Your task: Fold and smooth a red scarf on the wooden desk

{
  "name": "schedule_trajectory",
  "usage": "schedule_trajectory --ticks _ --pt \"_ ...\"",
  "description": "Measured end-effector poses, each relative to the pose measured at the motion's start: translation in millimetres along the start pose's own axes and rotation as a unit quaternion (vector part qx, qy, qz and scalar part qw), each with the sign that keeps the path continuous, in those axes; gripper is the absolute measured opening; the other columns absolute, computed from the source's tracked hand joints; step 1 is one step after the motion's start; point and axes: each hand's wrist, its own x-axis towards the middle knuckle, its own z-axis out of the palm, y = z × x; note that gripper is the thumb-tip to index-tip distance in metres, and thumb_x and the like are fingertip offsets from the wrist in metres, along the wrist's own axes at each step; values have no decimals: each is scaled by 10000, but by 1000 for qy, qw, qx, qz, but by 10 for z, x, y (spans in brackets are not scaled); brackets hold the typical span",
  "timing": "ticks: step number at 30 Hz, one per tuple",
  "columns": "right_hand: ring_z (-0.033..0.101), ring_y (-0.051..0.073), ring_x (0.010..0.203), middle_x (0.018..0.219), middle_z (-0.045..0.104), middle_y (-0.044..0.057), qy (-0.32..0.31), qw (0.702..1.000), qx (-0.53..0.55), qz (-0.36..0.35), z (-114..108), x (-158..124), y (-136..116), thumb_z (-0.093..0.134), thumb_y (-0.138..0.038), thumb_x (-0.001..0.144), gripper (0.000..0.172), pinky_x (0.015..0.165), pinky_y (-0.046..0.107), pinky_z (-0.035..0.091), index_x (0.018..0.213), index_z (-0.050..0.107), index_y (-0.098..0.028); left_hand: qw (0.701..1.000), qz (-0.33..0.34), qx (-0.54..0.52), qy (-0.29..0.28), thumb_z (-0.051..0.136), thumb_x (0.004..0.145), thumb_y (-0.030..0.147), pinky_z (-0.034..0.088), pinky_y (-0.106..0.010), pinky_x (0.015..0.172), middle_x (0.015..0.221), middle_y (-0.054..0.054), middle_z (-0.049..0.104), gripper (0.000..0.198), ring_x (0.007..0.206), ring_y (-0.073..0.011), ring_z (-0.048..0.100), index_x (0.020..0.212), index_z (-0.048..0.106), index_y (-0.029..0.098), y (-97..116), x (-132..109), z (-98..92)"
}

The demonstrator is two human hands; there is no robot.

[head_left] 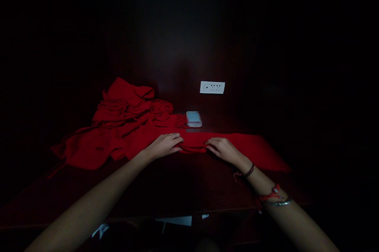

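Two bare hands at work on red fabric, head view; a red cloth strip (251,145) lies crosswise on the dark table (189,189), its front edge gathered in folds between the hands; left hand (166,144), wearing a ring (174,135), fingers curled and thumb nearly meeting them, pinching the strip at one end of the folds; right hand (222,148), likewise bent to a pinch, gripping the other end; on its wrist and forearm, a dark cord (250,170), a red bracelet (271,195) and a silver bangle (280,203); at left, a crumpled heap of red cloth (126,112); behind the strip, a flat pale object (194,119), its face pixelated; on the wall above, a white socket panel (212,87)
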Motion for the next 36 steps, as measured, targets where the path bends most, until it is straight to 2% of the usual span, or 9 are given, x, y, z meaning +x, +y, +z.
schedule_trajectory --ticks 5,9,14,18,21,25,29,33,36 --pt "532 143 779 855 581 63 -19 998 61 29 -26 -35 80 351 -253 824 219 700 246 386 930 523 -168 999 18 -36 -28 377 808 208 400 -218 696 898 -36 548 217 797 -135 522 1002 475 197 -41 -9 24" --pt "499 145 832 945 537 64 -21 995 91 25 -76 -61 101 520 -267 726 284 715 247 383 988 470 -168 998 -2 -51 -33 339 807 139 394 -218 724 910 -49 570 265 814 -135 532 1034 471 176 -116 -27 31" --pt "485 101 647 769 546 19 -20 993 103 58 -85 -94 140 512 -212 723 200 596 204 377 912 483 -157 998 -31 -8 -51 324 723 -2 392 -236 732 959 -60 559 448 849 -146 525 1118 420 188 -151 -80 -23" --pt "507 109 676 791 571 29 -14 994 95 52 -82 -107 175 476 -228 753 148 622 207 371 878 518 -161 1000 -3 -13 -6 407 771 161 329 -285 844 1123 -51 460 363 1003 -168 431 1129 408 216 22 -46 -58" --pt "521 117 684 787 581 38 -25 996 78 45 -82 -101 176 439 -228 778 150 628 214 372 880 529 -163 999 22 -30 7 464 755 347 297 -312 877 1149 -49 435 436 1046 -187 389 1162 369 220 236 30 -20" --pt "527 119 693 803 579 34 -59 995 67 48 -92 -101 145 452 -246 775 181 628 220 384 933 510 -177 999 11 -21 -22 383 801 204 362 -275 800 1018 -55 525 326 921 -163 485 1126 413 199 365 94 75" --pt "514 149 792 953 520 69 -62 996 0 67 -136 -178 36 563 -257 689 334 660 238 396 996 463 -174 999 3 -18 -35 343 769 71 404 -248 728 1008 -56 539 373 874 -158 518 1110 431 192 283 74 126" --pt "512 161 755 923 509 100 -23 981 -133 138 -188 -356 -112 445 -183 754 193 634 259 391 945 468 -164 999 16 -6 -45 365 743 48 406 -256 720 992 -60 552 403 885 -170 519 1112 425 196 239 57 126" --pt "518 165 713 798 551 87 -25 975 -163 150 -176 -537 -150 357 -162 802 156 632 270 384 878 493 -166 999 19 3 -47 362 752 57 404 -258 712 972 -69 557 389 887 -173 518 1111 424 193 265 59 107"
